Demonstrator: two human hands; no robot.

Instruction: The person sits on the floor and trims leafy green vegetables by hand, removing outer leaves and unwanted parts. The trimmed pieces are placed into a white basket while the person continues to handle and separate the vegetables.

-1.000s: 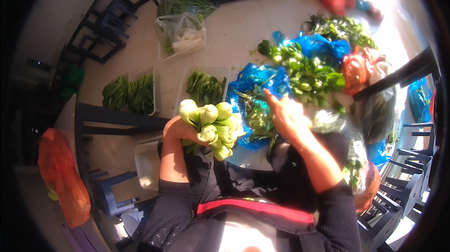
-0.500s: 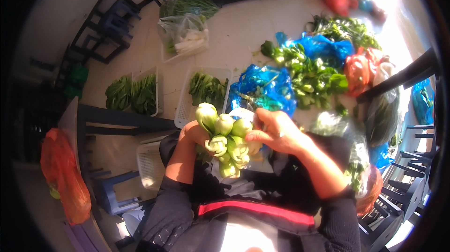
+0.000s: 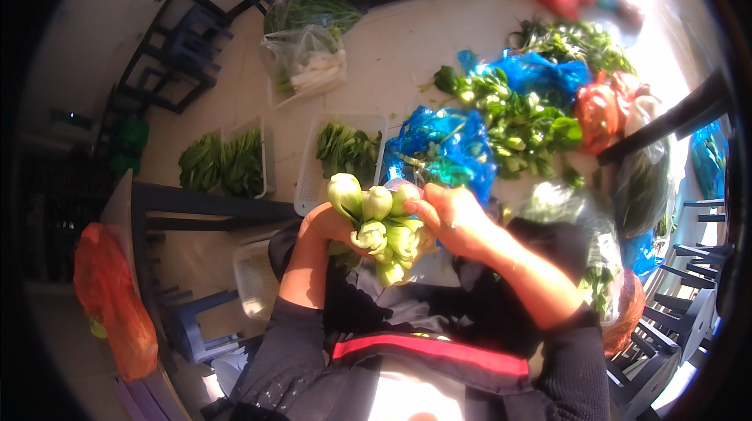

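Observation:
A bunch of bok choy point(image 3: 376, 221) is gathered in front of my lap, its pale green root ends facing up. My left hand point(image 3: 329, 225) is closed round the bunch from the left. On the other side, my right hand point(image 3: 453, 217) is closed with its thumb and fingers at the bunch's right edge. A thin pale piece shows by its fingertips, too blurred to name. Beyond the bunch lie a white basket point(image 3: 307, 192) with leafy greens point(image 3: 345, 147) and a blue plastic bag point(image 3: 458, 143) holding scraps.
Loose bok choy point(image 3: 521, 123) is heaped at the right beyond the blue bag. Red bags point(image 3: 599, 112) and clear bags of greens point(image 3: 642, 186) stand farther right. At left are a dark table frame point(image 3: 207, 200), an orange bag point(image 3: 113, 296) and another basket of greens point(image 3: 266, 162).
My right hand has shifted slightly left across the top of the bunch, and the bunch has tilted a little. My left hand keeps its hold.

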